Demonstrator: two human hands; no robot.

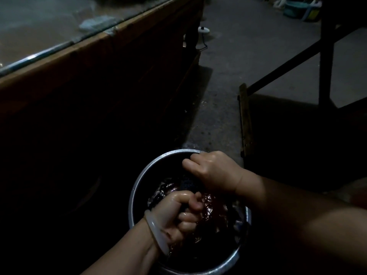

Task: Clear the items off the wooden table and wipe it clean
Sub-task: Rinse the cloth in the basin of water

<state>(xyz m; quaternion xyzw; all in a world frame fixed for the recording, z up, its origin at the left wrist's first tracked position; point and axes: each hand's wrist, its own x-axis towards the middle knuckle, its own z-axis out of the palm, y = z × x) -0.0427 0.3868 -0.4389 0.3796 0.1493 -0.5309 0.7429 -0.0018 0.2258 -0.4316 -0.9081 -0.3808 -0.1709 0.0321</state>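
Note:
A round metal basin (139,183) stands on the floor below me, with dark rippling water inside. Over it both my hands grip one dark wet cloth (187,184) stretched between them. My left hand (178,217), wet and with a pale bangle on its wrist, is fisted round the cloth's near end. My right hand (214,171) is fisted round the far end, close to the basin's far rim. The wooden table (65,62) with its glass top runs along the upper left; a pale crumpled cloth (95,23) lies on it near the edge.
Grey concrete floor (224,76) stretches ahead between the table and a dark wooden frame (325,56) on the right. A small white device (203,30) with a cord sits on the floor by the table leg. Teal plastic tubs (297,8) stand far back.

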